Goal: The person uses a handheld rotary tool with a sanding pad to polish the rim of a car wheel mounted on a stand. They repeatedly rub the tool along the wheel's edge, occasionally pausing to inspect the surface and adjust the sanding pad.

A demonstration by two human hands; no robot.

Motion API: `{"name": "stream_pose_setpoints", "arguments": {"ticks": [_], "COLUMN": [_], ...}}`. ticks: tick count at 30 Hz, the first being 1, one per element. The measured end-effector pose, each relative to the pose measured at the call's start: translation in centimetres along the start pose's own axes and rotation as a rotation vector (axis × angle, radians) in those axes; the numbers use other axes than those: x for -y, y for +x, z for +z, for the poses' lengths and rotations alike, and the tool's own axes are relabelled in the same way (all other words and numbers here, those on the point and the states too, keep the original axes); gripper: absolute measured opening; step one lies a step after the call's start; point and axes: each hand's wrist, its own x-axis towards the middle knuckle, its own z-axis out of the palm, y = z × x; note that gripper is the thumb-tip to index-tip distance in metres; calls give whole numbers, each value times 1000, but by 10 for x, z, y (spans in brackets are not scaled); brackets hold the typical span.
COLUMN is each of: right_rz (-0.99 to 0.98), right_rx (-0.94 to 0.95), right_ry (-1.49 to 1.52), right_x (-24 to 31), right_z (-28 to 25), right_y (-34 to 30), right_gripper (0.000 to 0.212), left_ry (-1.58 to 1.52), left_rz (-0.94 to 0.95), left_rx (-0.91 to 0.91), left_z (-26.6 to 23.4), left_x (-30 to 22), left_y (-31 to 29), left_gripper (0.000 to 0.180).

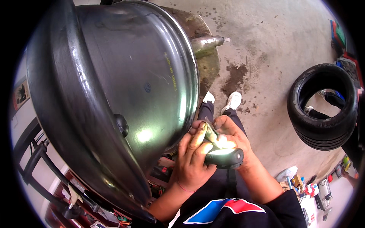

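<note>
Both hands are working beside the wheel rim (125, 87): right hand (235, 138) gripping a black tool (224, 157), left hand (194, 159) pinching its metal tip (211, 133) to steady it.

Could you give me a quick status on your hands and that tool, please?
Left hand, right hand together gripping black tool. Small metal piece pinched at fingertips. Wheel rim close alongside.

Both hands (213, 148) gripping black tool (224, 157) beside wheel rim (144, 83).

A rectangular orange-and-black warning label (21, 95) is stuck on the pale machine panel at far left; small red, white and blue packages (310, 188) lie on the floor at lower right.
</note>
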Motion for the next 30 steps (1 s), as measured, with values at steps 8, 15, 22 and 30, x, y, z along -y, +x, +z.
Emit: {"name": "stream_pose_setpoints", "arguments": {"ticks": [8, 15, 22, 30], "right_rz": [-309, -223, -30, 99], "right_rx": [-12, -160, -153, -195], "right_ry": [-603, -954, -1153, -275], "right_x": [7, 15, 36, 18], "right_z": [-4, -9, -1, 2], "right_y": [34, 57, 58, 50], "right_gripper": [20, 31, 29, 27], "left_ry": [-163, -24, -8, 68], "left_rz": [-33, -34, -23, -151], "left_rx": [-112, -32, -20, 22], "left_z": [-4, -2, -2, 1], "left_x": [6, 18, 19, 3], "left_y": [-6, 14, 18, 25], "left_gripper": [43, 45, 44, 45]}}
